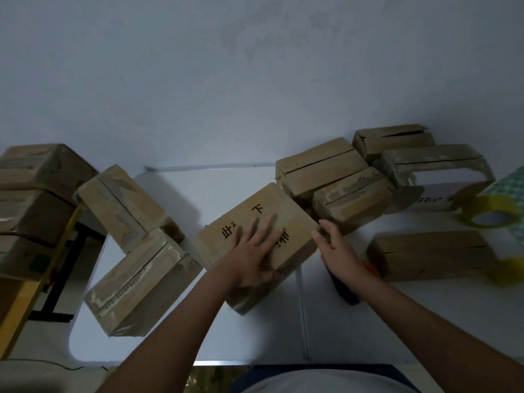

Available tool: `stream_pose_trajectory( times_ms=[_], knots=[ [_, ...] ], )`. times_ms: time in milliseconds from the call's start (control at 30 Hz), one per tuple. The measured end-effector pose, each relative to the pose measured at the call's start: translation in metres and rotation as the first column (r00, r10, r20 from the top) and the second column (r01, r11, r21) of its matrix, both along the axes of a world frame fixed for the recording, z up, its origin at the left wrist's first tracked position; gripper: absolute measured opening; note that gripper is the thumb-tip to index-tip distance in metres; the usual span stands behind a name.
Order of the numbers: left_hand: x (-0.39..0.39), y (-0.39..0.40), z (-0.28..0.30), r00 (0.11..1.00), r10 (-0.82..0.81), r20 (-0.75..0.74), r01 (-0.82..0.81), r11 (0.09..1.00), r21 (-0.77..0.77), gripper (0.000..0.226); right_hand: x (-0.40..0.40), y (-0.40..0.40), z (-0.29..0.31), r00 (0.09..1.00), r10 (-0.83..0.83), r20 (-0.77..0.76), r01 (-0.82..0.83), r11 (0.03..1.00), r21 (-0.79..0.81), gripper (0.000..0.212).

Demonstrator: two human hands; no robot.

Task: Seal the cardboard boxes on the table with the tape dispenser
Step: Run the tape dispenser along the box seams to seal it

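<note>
A cardboard box point(255, 211) with black printed characters lies at an angle in the middle of the white table point(425, 321). My left hand point(252, 251) presses flat on its top, fingers spread. My right hand point(340, 251) is at the box's right corner, its fingers curled over a blue and orange tape dispenser point(347, 293). Most of the dispenser is hidden under the hand; only the blue handle shows below the wrist, with an orange part beside it.
Several more boxes crowd the table: two at the left point(141, 279), a cluster at the back right point(320, 165) and one at the right point(431, 253). Yellow tape rolls point(493, 211) sit at the right edge. Stacked boxes point(37, 194) stand left of the table.
</note>
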State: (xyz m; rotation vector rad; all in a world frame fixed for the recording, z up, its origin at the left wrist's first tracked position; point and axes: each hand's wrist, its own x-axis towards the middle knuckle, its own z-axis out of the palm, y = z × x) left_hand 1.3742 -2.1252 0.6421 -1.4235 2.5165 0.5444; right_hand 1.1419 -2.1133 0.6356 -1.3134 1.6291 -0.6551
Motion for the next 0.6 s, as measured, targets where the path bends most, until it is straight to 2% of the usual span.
stream_pose_trajectory(
  times_ms=[133,200,267,333,467,600],
  knots=[
    [0.003,0.009,-0.005,0.997,0.081,-0.018,-0.08,0.996,0.05,0.095,0.004,0.008,0.002,0.999,-0.023,0.029,0.023,1.0,-0.004,0.044],
    [-0.001,0.017,-0.01,0.984,0.161,-0.077,-0.156,0.986,0.059,0.083,0.004,0.022,0.001,1.0,-0.021,0.021,0.02,1.0,0.019,0.034],
    [-0.008,0.026,-0.014,0.978,0.198,-0.073,-0.196,0.98,0.034,0.076,0.003,0.035,-0.001,0.999,-0.013,0.031,0.012,1.0,0.024,0.021],
    [-0.014,0.035,-0.017,0.989,0.146,-0.029,-0.146,0.989,-0.018,0.076,-0.001,0.04,-0.004,0.998,-0.038,0.048,0.036,0.999,0.039,0.016],
    [-0.019,0.042,-0.02,0.998,0.009,-0.056,-0.011,0.999,-0.035,0.073,-0.016,0.023,-0.012,0.995,-0.086,-0.044,0.084,0.995,-0.052,0.037],
    [-0.005,0.03,-0.016,0.985,-0.131,-0.11,0.129,0.991,-0.029,0.06,-0.01,-0.005,-0.005,0.995,-0.026,-0.093,0.017,0.995,-0.095,0.045]
  ],
)
